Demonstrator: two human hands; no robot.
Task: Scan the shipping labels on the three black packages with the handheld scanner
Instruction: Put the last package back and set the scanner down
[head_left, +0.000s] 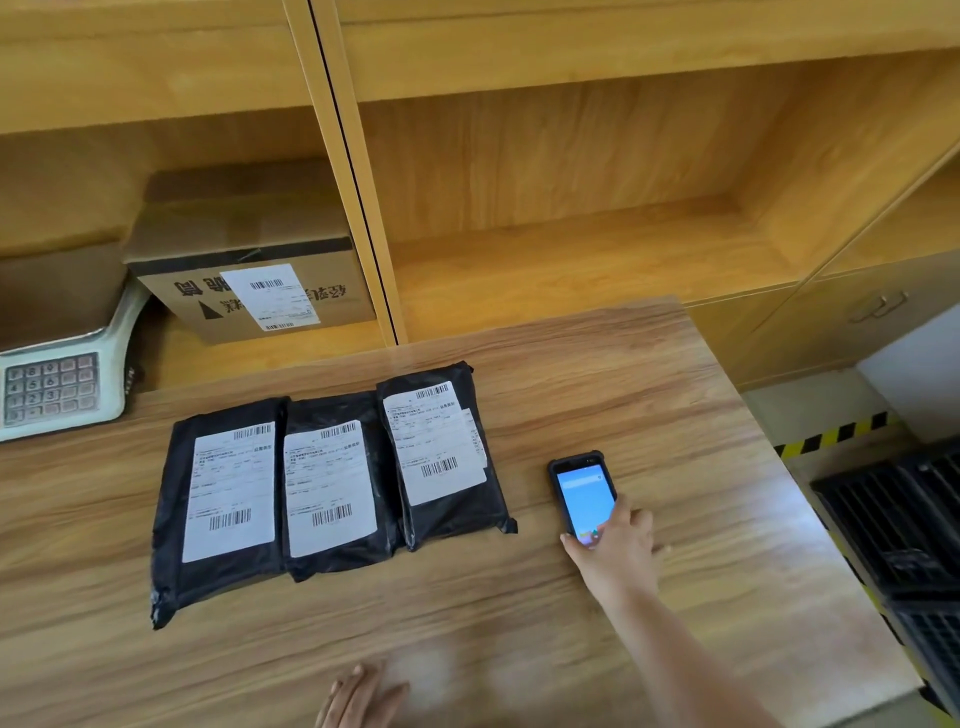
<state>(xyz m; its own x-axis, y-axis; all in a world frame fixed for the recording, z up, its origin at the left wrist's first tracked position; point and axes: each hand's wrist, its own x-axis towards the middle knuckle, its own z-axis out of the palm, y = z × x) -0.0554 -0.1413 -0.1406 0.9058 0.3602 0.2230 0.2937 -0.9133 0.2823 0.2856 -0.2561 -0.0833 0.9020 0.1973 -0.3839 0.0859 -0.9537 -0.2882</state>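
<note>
Three black packages lie side by side on the wooden table (649, 374), each with a white shipping label facing up: the left package (171, 499), the middle package (384, 535), the right package (493, 493). To their right the handheld scanner (582, 488) lies flat on the table with its blue screen lit. My right hand (618, 545) rests over the scanner's near end, fingers spread around it, and the scanner is still down on the table. My left hand (358, 699) lies flat on the table's front edge, fingers apart, holding nothing.
A weighing scale with a keypad (57, 389) stands at the far left. A labelled cardboard box (249, 280) sits in the wooden shelf behind the table. A black crate (904, 530) and yellow-black floor tape (831, 436) are to the right of the table.
</note>
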